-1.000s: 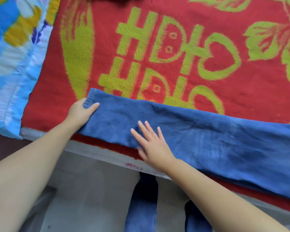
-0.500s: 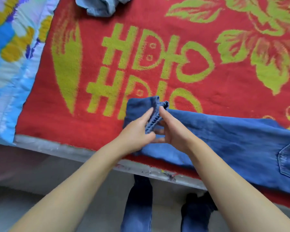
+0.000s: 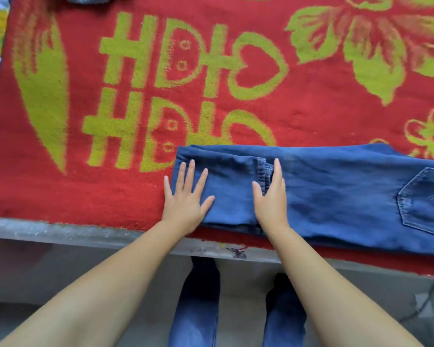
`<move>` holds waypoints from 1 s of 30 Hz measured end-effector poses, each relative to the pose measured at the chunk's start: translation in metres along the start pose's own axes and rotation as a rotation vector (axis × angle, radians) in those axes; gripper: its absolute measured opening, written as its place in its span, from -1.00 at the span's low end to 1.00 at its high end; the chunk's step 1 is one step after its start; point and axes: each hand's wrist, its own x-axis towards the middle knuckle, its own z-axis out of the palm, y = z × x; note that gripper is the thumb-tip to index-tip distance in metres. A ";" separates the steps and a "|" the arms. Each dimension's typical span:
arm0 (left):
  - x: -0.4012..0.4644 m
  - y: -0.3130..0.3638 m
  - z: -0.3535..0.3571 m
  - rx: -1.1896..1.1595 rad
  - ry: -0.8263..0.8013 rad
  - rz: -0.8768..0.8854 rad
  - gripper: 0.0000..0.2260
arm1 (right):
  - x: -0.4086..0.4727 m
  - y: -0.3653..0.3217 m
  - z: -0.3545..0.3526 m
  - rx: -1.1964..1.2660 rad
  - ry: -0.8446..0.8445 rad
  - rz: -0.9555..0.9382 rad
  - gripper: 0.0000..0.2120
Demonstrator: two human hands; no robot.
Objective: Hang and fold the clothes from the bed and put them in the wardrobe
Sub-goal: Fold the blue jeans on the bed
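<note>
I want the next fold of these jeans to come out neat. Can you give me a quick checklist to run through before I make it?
1. First fold lying flat: ok. The leg end of the jeans is doubled back, its hem on top.
2. Both hands free to regrip: ok. The left hand lies flat on the folded edge, the right hand flat beside the hem.
3. Hem smooth: not ok, it looks bunched by the right hand.
4. Jeans fully on the red blanket: ok, though close to the near edge.
5. Waist end straight: cannot tell, it runs out of view past the back pocket.
</note>
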 end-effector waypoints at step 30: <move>-0.011 0.104 -0.152 -1.326 -0.302 0.185 -0.41 | -0.017 -0.067 -0.108 0.342 -0.571 0.035 -0.35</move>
